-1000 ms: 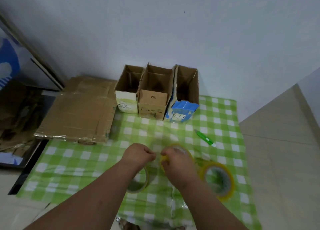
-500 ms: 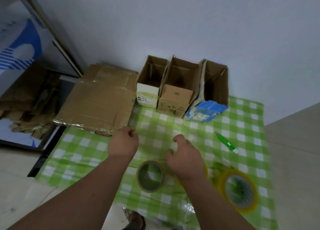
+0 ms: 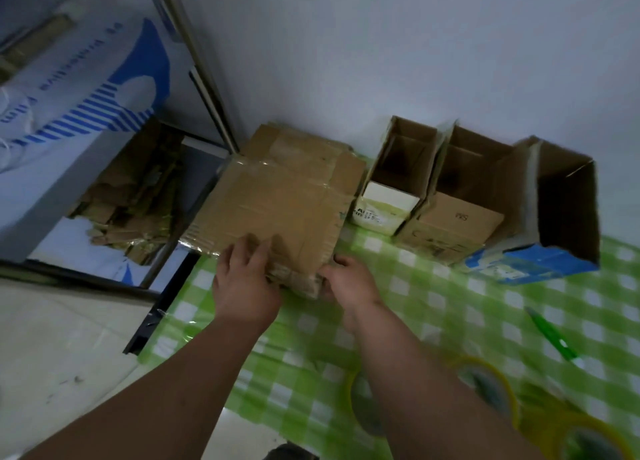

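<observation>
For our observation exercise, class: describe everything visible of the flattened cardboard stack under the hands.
The flattened cardboard stack is brown corrugated board, several creased sheets piled flat, shiny clear tape across the top. It lies at the table's far left, beside a white-fronted box. The left hand rests on its near edge; the right hand grips its near corner.

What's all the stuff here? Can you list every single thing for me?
tablecloth: one, green and white checks, spread under everything
flat cardboard pile: one, brown, far left on the cloth
open boxes: three, white-fronted, brown and blue, side by side at the back
pen-like tool: one, green, right side of the cloth
tape rolls: three, yellowish, blurred, near right
big box: one, blue and white, on the metal shelf at left
cardboard scraps: a heap, brown, below that box
left hand: fingers resting on top of the pile
right hand: grips the pile's near corner
</observation>
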Available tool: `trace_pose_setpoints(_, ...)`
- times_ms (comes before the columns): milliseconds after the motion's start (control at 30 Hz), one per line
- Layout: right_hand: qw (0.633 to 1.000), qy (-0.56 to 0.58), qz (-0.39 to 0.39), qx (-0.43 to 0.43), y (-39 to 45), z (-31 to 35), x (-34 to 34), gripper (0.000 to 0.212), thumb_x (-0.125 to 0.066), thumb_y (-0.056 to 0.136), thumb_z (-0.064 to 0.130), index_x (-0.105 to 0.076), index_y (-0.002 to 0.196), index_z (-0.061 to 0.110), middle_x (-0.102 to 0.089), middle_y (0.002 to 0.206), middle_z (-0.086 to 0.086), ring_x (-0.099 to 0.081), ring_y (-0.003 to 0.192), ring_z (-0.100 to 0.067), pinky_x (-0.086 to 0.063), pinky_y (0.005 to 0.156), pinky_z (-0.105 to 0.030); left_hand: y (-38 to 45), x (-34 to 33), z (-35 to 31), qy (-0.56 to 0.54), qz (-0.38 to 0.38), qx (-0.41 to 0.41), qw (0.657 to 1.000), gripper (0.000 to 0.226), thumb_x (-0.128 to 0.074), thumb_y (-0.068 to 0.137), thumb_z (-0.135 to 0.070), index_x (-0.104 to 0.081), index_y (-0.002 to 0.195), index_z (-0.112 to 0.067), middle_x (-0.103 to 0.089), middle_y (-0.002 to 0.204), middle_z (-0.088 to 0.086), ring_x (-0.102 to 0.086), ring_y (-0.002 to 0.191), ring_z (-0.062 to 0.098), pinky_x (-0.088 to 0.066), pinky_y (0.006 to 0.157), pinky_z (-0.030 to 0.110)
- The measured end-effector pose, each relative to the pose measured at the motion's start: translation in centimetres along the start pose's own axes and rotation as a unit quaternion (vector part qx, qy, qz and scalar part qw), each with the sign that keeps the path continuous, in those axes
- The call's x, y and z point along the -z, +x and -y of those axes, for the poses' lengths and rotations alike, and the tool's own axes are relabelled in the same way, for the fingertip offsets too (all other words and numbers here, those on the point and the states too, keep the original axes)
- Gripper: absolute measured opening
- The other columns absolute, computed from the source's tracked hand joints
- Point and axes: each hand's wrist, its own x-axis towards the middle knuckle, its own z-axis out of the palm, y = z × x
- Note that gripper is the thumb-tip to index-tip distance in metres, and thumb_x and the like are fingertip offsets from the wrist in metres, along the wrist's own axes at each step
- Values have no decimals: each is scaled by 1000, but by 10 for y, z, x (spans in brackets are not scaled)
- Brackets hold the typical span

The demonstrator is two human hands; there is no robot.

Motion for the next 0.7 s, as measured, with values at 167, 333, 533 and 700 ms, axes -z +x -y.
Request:
trace_pose_setpoints(167,995,96,16,0,0,15,-12,10,-64,89,7,-66,84,15,-72,88,-7,-66,77,-24,-55,65,-32,2,9,9,29,-44,-50,997,62,-60,91,-36,-33,146,-49,-20,160,-9,-11,143,22,-17,112,52)
trace_pose_setpoints(333,984,145,81,66,-15,39,-17,10,-62,94,10,-64,86,17,-70,95,-6,-64,94,-28,-54,82,-45,-1,34,14,-5,-137,-106,985,54,-63,92,-23,-49,141,-41,-45,150,-3,-33,136,30,-24,103,53)
trace_pose_setpoints(533,964,175,131,151,-49,67,-17,15,-62,94,36,-65,106,29,-71,89,6,-65,78,-13,-48,66,-25,12,88,5,-135,-286,-206,926,32,-58,94,-2,-66,123,-8,-63,123,16,-51,113,43,-41,96,50)
trace_pose_setpoints(700,964,187,84,167,-73,64,5,16,-60,95,36,-66,104,23,-73,90,0,-66,79,-15,-48,68,-27,4,142,-12,-299,-371,-145,867,23,-44,101,-17,-60,110,-3,-56,97,8,-50,93,18,-32,74,18)
